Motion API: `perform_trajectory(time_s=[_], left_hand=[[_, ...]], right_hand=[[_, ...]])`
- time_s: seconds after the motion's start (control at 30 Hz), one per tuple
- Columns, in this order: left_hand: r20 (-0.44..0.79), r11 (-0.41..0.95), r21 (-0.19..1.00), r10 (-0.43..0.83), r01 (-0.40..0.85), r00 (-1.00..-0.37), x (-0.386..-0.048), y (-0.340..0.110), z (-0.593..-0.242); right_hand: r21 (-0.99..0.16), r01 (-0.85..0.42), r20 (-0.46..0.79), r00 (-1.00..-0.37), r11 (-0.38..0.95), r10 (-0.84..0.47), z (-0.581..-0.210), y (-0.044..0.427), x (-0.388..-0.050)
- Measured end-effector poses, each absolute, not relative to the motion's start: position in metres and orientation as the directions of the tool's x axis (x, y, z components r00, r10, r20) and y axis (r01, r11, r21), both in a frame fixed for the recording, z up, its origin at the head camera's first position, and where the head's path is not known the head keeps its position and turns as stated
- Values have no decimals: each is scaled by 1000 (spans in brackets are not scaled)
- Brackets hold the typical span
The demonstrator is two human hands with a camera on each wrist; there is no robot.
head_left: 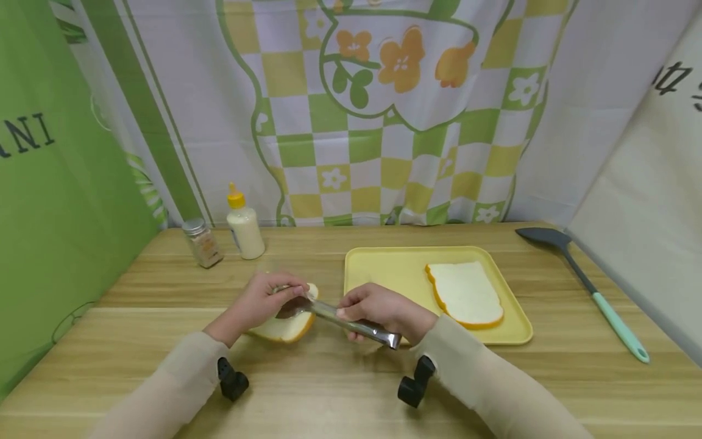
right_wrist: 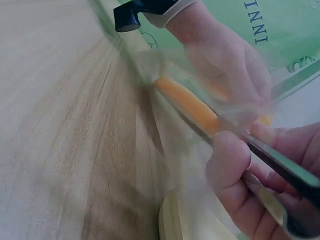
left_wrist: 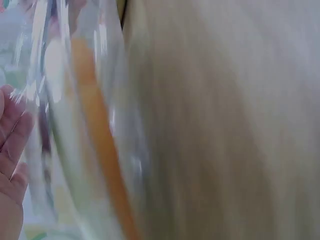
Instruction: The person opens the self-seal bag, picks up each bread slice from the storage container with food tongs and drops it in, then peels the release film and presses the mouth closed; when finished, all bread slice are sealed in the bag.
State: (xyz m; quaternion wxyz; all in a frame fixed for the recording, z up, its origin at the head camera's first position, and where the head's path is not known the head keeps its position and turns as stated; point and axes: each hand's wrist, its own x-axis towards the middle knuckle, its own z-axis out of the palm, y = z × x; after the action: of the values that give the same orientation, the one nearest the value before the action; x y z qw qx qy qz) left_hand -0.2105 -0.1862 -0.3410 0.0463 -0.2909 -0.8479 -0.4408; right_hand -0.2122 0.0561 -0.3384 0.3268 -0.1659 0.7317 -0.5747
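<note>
R hand [head_left: 378, 310] grips shiny metal tongs [head_left: 375, 331], fingers curled round the arms. L hand [head_left: 265, 302] pinches thin, glossy clear plastic [left_wrist: 102, 45] about a white, orange-crusted bread slice [head_left: 293, 329], L of the tray [head_left: 384, 262]; tongs' far ends at that slice. 2nd slice [head_left: 466, 292], flat & squarish, on smooth yellow round-cornered tray. Wood-grain surface [head_left: 329, 390].

The shiny metal tongs [head_left: 368, 331] slope from the right hand [head_left: 378, 306] toward the left hand [head_left: 265, 303], with their arms around a white bread slice [head_left: 293, 328] with orange crust. This slice is beneath the left hand, inside a clear plastic bag [left_wrist: 106, 30].
</note>
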Motion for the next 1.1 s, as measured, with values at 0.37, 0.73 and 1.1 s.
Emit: perform_trajectory(time_s=[0.37,0.73,1.1], left_hand=[[324,328,788,497,520,-805,-209,-165,-350],[196,448,807,412,385,-890,-212,-175,-350],[183,439,833,355,336,-917,-212,-182,-338]], right_hand=[[-958,154,-279,-709,244,-648,-343,50,-216],[-943,137,-310,-692,302,-652,-341,54,-222],[-894,111,-393,-659,435,-641,-306,59,-229]])
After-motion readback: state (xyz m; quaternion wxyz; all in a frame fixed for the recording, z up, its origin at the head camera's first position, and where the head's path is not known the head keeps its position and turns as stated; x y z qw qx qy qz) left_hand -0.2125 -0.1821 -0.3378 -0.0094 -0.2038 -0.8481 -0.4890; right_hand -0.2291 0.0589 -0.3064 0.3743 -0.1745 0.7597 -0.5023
